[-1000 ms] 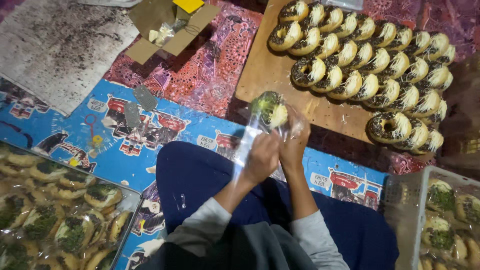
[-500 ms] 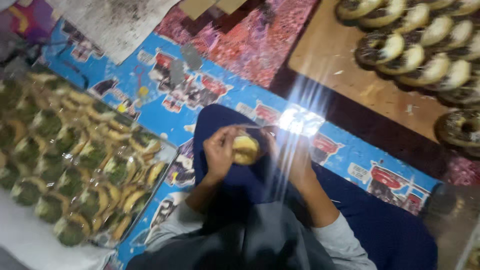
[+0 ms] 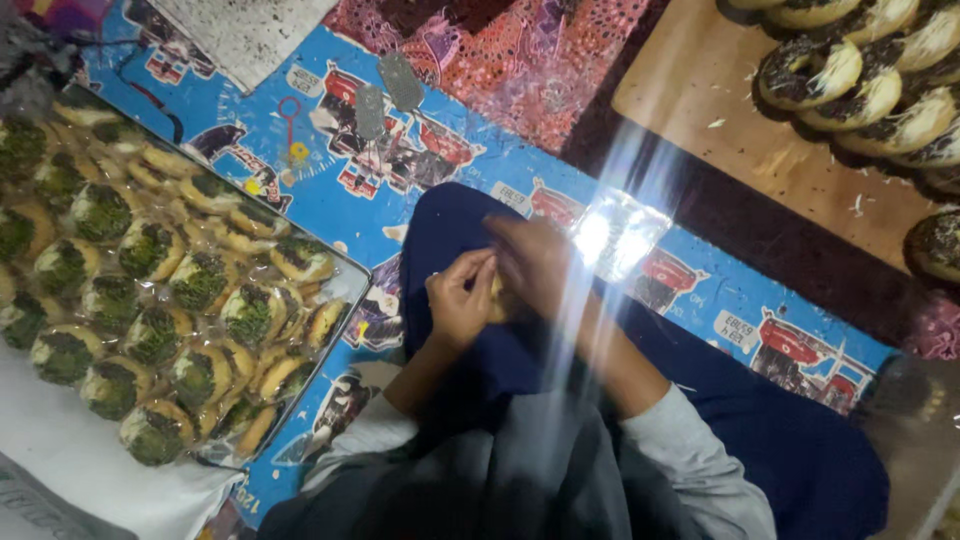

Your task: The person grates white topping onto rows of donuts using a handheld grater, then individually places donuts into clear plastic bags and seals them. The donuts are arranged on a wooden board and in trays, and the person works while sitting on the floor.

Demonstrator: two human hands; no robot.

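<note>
Over a dark blue lap: left hand (image 3: pixel 462 300) and right hand (image 3: pixel 532 262) curled together, fingers pinched on a small yellowish pastry (image 3: pixel 496 296) mostly hidden between them, with a shiny clear wrapper (image 3: pixel 615 238) trailing out by the right hand. Farther left, a tray (image 3: pixel 345 268) packed with wrapped green-topped pastries. Farthest, top right, a wooden board (image 3: pixel 770 160) lined with dark-topped doughnuts (image 3: pixel 840 80).

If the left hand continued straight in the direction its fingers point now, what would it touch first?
Probably the right hand: the left hand points up and right, already meeting it around a small bun.
</note>
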